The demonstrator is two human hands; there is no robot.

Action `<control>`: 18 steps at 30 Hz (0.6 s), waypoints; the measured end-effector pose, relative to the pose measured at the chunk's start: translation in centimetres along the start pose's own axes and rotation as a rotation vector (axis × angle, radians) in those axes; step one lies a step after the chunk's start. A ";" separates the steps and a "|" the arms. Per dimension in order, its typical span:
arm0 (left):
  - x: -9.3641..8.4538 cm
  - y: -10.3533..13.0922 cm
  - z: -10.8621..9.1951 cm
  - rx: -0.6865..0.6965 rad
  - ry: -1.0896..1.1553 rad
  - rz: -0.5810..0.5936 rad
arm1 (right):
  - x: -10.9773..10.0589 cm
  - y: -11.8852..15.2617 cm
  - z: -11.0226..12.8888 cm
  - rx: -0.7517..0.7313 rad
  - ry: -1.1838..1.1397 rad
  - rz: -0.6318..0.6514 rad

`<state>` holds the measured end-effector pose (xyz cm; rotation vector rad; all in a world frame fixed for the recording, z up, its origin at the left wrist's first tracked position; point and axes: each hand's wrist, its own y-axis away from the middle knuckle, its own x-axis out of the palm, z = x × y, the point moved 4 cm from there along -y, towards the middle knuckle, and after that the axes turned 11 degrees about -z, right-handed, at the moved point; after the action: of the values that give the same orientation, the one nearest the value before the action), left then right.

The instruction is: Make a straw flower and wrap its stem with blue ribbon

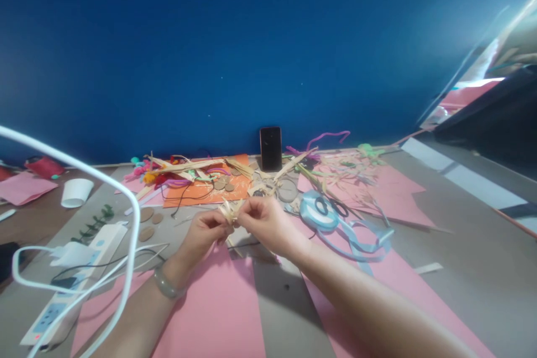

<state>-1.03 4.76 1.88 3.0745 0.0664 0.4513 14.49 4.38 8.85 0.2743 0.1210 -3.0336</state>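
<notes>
A small bundle of pale, straw-like strips (229, 210) is held between both hands, above the middle of the table. My left hand (206, 230) pinches it from the left and below, its fingertips closed; a bracelet circles that wrist. On the other side, the thumb and fingers of my right hand (271, 224) are pressed together at the bundle's right end. The fingers hide part of the bundle, so its exact shape is unclear. Pink paper (213, 307) lies on the table under the hands.
A white power strip (90, 268) and looping white cable (136, 229) occupy the left. Behind the hands are orange paper (188, 193), wooden discs (146, 214) and a phone (271, 148) against the blue wall. A light-blue ribbon roll (312, 210) and scissors (338, 207) lie right.
</notes>
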 end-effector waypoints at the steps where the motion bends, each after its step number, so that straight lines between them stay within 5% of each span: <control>1: 0.0 0.0 0.0 -0.002 0.007 0.002 | 0.0 0.0 0.0 -0.005 0.002 0.000; 18: 0.3 0.2 -0.3 -0.015 -0.008 0.052 | -0.4 0.2 1.5 -0.120 0.121 0.093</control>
<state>-0.82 4.61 2.25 3.0699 -0.0173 0.4398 14.62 4.07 10.33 0.4397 0.2896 -2.9027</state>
